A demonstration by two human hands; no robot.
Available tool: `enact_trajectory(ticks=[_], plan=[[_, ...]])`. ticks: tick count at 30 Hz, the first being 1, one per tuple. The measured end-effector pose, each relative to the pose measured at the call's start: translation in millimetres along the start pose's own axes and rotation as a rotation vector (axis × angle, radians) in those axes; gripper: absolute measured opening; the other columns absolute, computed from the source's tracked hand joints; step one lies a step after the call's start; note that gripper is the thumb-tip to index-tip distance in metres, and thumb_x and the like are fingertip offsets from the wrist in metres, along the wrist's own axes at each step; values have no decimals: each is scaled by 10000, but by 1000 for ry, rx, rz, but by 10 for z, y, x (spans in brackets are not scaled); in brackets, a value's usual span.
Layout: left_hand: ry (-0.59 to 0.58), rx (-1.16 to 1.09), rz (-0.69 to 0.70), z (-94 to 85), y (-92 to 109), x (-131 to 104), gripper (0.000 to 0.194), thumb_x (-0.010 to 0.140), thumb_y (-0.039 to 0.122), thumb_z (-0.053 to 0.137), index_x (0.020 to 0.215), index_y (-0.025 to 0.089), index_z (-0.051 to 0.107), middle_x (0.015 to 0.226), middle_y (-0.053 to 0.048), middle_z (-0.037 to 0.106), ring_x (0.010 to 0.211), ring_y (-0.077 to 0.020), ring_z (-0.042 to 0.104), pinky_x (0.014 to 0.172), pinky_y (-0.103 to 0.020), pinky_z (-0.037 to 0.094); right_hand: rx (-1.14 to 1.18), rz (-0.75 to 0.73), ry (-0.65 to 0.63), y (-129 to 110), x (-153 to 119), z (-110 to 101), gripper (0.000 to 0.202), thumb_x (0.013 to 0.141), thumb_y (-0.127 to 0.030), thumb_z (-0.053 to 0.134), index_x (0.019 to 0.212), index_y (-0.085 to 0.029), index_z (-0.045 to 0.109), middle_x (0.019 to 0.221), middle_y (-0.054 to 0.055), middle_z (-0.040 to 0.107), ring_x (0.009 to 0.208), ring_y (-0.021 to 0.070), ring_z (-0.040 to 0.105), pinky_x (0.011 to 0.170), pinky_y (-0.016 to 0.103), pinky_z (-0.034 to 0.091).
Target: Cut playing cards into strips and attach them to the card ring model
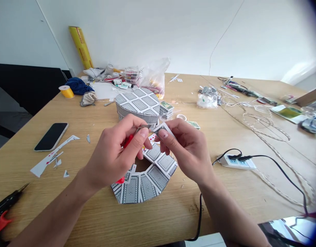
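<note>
A: What do we have in our left hand [122, 151]?

B: We have its fingers closed around a red-handled tool [144, 127]; its metal tip points at the card [164, 130]. Our grip hides too much to name the tool.

A: And our right hand [186, 147]?

B: There we pinch the card, patterned back showing, between thumb and fingers. We hold it up in front of us, above the bench [96, 212], close to the tool's tip.

A: What do we see below our hands?

B: A ring of overlapping playing cards [147, 185], mostly backs up, lying on the bench with an opening in its middle. Just beyond it we see a round box [138, 103] covered in card backs, with a card stack [166, 109] beside it on the right.

A: What about our left side?

B: We see a phone [51, 137], cut card strips [48, 161] next to it, and nearer us a black tool [7, 206] with a pointed tip and a red trigger.

A: And our right?

B: A white power strip [236, 161] with black plugs in it, and a clear plastic bag [207, 99] farther back.
</note>
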State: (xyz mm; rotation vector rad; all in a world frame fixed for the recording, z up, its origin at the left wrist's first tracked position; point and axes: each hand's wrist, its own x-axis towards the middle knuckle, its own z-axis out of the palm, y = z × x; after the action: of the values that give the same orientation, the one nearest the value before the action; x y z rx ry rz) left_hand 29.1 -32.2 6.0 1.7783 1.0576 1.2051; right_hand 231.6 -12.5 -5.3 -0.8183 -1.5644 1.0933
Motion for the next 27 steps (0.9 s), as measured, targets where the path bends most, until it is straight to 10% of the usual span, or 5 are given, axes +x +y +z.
enact_trajectory(ticks=[27], plan=[[-7,271,109,-18,-15,12,91,1084,258,598,1050,235,679,821,36,782,576,-85,667,528,-215,508,-82,18,32,-24,-9,-12,153,955,-365,842,983,-219,804,824,9,764,733,144,698,656,285,561]])
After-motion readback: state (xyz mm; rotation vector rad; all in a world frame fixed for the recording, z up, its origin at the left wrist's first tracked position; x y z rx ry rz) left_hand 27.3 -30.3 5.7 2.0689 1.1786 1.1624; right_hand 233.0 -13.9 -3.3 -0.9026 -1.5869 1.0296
